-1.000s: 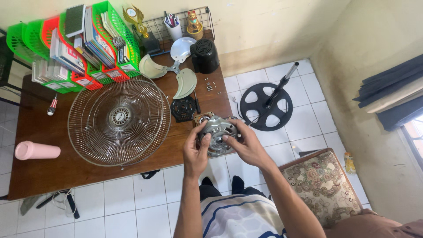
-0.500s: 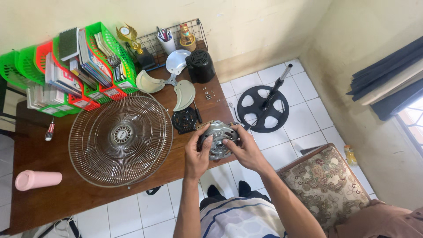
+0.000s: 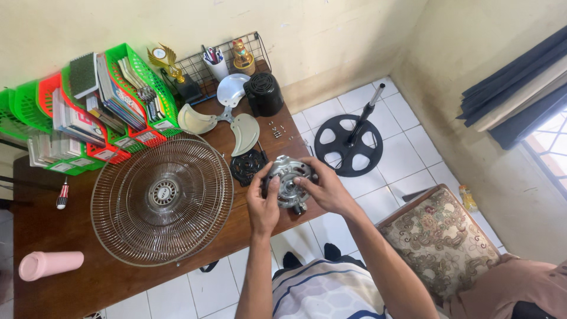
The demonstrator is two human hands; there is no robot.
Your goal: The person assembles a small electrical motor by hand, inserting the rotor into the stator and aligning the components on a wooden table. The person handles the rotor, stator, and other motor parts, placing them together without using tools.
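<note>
Head view: fan motor [image 3: 287,183] clasped between left hand [image 3: 263,204] and right hand [image 3: 323,190], fingers curled shut around its round casing, thumbs on top. Held just over the wooden table's [image 3: 65,236] near edge, shaft axis pointing roughly up toward the camera. Black plastic ring [image 3: 248,165] just beyond left fingertips; wire fan guard [image 3: 162,198] farther left. Open floor below and right of the fingers.

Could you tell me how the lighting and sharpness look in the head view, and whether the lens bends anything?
Head view: soft, even daylight, no harsh glare; the fan motor between the left hand and right hand is sharp; the wire fan guard throws only faint shadow; the wide lens tilts the walls and stretches the corners.
</note>
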